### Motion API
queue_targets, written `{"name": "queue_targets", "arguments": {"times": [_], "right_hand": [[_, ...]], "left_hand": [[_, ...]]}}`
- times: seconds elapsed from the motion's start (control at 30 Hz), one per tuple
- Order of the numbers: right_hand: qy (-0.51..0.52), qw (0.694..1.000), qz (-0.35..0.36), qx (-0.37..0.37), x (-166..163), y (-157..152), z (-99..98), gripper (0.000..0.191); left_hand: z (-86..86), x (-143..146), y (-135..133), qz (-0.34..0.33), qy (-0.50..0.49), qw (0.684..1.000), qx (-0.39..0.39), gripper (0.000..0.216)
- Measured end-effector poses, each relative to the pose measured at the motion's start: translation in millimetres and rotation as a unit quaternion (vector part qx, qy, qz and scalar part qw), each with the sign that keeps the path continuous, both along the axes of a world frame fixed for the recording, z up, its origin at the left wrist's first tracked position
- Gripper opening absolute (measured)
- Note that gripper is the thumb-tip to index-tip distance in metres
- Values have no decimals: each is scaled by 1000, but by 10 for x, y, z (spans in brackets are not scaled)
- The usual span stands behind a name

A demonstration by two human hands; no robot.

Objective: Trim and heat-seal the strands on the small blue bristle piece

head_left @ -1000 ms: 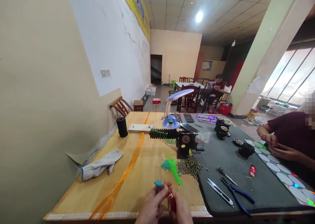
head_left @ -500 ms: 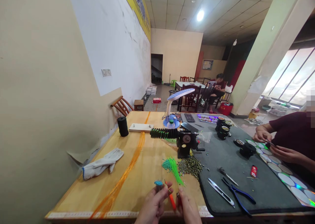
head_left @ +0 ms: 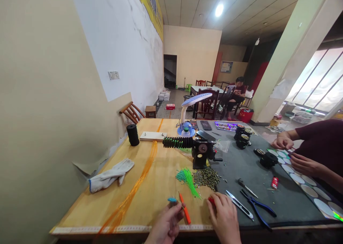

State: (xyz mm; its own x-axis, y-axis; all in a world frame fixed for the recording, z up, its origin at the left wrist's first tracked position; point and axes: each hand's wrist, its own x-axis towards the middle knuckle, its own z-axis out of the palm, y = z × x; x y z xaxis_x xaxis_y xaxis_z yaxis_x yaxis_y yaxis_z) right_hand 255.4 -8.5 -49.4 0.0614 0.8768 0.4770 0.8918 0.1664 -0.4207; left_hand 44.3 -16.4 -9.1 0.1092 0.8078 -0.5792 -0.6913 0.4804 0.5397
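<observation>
My left hand is closed around a small bundle with a blue top; its lower part is hidden by my fingers. Just right of these fingertips lies an orange tool with a thin pointed tip. My right hand is lowered to the wood by the mat's edge, fingers curled over a small red object, mostly covered. Beyond the hands lie bright green strands, turquoise beads and a heap of dark, gold-flecked beads.
A hand-cranked winder carries a black ribbed roller. Orange strands run from a white clamp bar. Left lies a glove. Scissors and pliers rest on the grey mat. A co-worker's hands are at right.
My right hand has moved right, away from my left hand, and down to the table with the red object. My left hand stays near the orange tool, still holding the blue-topped bundle.
</observation>
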Motion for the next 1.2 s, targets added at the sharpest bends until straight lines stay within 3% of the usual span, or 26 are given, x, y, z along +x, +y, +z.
{"name": "queue_targets", "arguments": {"times": [0.07,0.1,0.2,0.3,0.43,0.6,0.8,0.97,1.2], "right_hand": [[153,984,72,-57,-208,-84,80,26],[234,962,103,-99,-323,-121,123,29],[432,862,160,-211,-631,-180,241,40],[531,790,179,-249,-801,-162,302,48],[586,739,180,-280,-859,-107,247,50],[618,713,184,-275,-891,-90,143,47],[651,683,167,-285,-910,-103,233,46],[624,706,170,-290,-875,-117,287,46],[600,728,162,-288,-815,-148,155,44]], "left_hand": [[-16,10,-8,3,27,999,17,33],[-19,15,-14,3,45,999,30,35],[-13,29,-41,-4,98,992,81,36],[-17,40,-62,1,122,986,115,37],[-81,39,-56,12,134,983,129,38],[-121,22,-46,8,142,978,156,39],[-31,7,-71,-16,167,969,180,41],[-77,2,-53,-24,169,970,175,39],[-136,30,-54,-22,141,982,124,43]]}}
